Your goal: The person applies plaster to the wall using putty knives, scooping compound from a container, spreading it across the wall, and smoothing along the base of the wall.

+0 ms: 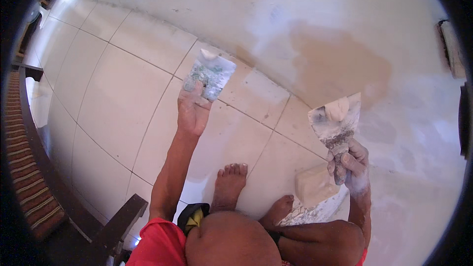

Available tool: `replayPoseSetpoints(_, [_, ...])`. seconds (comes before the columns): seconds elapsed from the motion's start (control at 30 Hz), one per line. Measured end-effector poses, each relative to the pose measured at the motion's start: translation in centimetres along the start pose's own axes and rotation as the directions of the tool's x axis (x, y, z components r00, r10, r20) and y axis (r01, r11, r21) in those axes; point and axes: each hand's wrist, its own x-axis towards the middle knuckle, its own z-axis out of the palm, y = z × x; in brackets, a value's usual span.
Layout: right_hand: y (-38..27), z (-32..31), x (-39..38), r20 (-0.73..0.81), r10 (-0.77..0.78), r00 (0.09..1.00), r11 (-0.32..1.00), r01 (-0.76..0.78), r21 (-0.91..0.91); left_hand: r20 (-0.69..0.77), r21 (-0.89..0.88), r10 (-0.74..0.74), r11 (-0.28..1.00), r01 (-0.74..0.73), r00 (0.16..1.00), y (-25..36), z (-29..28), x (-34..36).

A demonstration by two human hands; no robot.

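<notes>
My left hand [196, 111] reaches out over the tiles, its fingers closed on a flat, square-edged scraper plate [220, 76] smeared with white and green residue. A small lump of white filler [209, 54] sits at that plate's far edge. On the right, my right hand [357, 165] grips the crusted handle of a putty knife [327, 118], blade pointing up and away. A thick dollop of pale filler [337, 110] rests on its blade. Below that hand, a pale block-shaped mass [315, 185] lies on the floor; I cannot tell its material.
A pale wall [409, 133] with a damp brown patch [340, 64] rises ahead and to the right. A dark wooden seat with a striped cushion [32, 167] stands at left. White debris [315, 210] lies beside my feet on the tiled floor [118, 88]. A socket box [451, 49] is at far right.
</notes>
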Motion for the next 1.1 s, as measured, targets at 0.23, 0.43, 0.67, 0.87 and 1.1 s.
replayPoseSetpoints(0.23, [1.6,0.5,0.3,0.023,-0.019,1.000,0.995,0.016,0.101,0.004,0.013,-0.066,0.998,0.066,0.998,-1.0,2.6,-2.3])
replayPoseSetpoints(0.43, [4.1,0.4,-0.6,-0.023,-0.032,0.999,0.979,0.036,0.200,0.004,0.021,-0.083,0.996,0.082,0.997,-1.2,2.3,-2.5])
replayPoseSetpoints(0.67, [3.4,0.8,-0.7,-0.087,0.056,0.995,0.963,-0.030,0.269,0.061,0.066,-0.030,0.998,0.026,0.998,-3.7,5.4,-3.3])
replayPoseSetpoints(0.87, [1.0,0.9,-0.2,0.010,0.161,0.987,0.939,-0.156,0.305,0.372,0.196,0.138,0.955,-0.222,0.918,-7.2,9.7,-2.3])
replayPoseSetpoints(1.1, [1.2,0.9,-0.2,0.109,0.169,0.980,0.917,-0.197,0.346,0.569,0.321,0.191,0.844,-0.430,0.800,-8.4,10.7,-1.5])
